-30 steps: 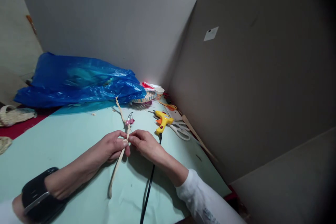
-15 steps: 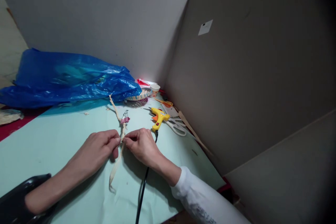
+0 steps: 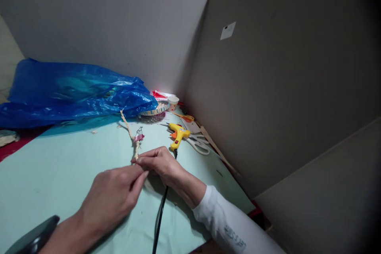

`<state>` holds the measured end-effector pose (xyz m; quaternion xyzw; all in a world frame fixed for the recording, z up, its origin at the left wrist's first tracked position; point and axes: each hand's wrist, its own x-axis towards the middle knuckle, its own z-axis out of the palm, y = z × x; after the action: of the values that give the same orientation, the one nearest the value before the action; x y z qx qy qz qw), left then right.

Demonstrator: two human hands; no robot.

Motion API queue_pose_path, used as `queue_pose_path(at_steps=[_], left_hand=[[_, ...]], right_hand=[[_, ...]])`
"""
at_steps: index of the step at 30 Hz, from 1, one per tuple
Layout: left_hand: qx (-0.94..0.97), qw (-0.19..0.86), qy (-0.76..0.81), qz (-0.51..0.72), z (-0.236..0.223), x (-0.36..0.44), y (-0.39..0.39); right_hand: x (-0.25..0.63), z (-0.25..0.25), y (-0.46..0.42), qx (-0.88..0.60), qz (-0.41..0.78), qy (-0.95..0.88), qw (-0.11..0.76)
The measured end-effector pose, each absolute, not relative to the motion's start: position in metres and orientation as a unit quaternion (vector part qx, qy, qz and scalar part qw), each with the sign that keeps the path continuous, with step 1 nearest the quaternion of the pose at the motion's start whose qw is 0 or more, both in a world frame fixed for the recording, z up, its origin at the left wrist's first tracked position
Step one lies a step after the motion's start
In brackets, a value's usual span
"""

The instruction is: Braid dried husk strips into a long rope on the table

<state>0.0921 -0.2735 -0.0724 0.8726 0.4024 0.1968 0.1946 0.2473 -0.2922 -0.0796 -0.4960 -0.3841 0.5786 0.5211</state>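
A pale braided cord of flat, husk-like fibre runs across the table towards me. A binder clip with a dark pink body and wire handles grips it partway along. Just below the clip, my right hand pinches the cord between thumb and fingertips. My left hand is closed right beside it, its thumb and forefinger pressed together on the cord's lower strands. The fingers mostly hide those strands, and a blurred pale end shows under my right hand.
A yellow glue gun lies to the right, its black cable running towards me. Beside it are white-handled scissors and orange-handled scissors. Behind stand a blue plastic bag, a woven basket, a paper cup and grey panels.
My left hand has moved right and nearer to me, its fingertips now crossing below my right hand. The strand end has swung right. My right hand still pinches the cord.
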Motion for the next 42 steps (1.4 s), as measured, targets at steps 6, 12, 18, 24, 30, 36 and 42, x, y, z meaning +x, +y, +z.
queue_pose_path(at_steps=[6, 12, 18, 24, 30, 36, 42], left_hand=[[0.747, 0.438, 0.421, 0.269, -0.067, 0.085, -0.232], [0.565, 0.712, 0.37, 0.196, -0.076, 0.097, -0.237], [0.555, 0.705, 0.393, 0.202, -0.076, 0.101, -0.245], [0.572, 0.655, 0.422, 0.257, -0.081, 0.104, -0.251], [0.549, 0.676, 0.422, 0.252, -0.079, 0.102, -0.253], [0.534, 0.698, 0.408, 0.248, -0.086, 0.097, -0.248], [0.749, 0.443, 0.448, 0.205, -0.086, 0.106, -0.254]], right_hand=[[0.249, -0.065, -0.297, -0.489, 0.588, -0.395, 0.509], [0.25, -0.065, -0.296, -0.512, 0.586, -0.407, 0.478], [0.255, -0.056, -0.304, -0.612, 0.31, -0.641, 0.345], [0.24, -0.05, -0.32, -0.671, 0.074, -0.705, 0.217], [0.218, -0.07, -0.334, -0.563, -0.119, -0.81, 0.116], [0.22, -0.083, -0.343, -0.445, -0.285, -0.84, 0.125], [0.232, -0.072, -0.342, -0.527, -0.017, -0.825, 0.205]])
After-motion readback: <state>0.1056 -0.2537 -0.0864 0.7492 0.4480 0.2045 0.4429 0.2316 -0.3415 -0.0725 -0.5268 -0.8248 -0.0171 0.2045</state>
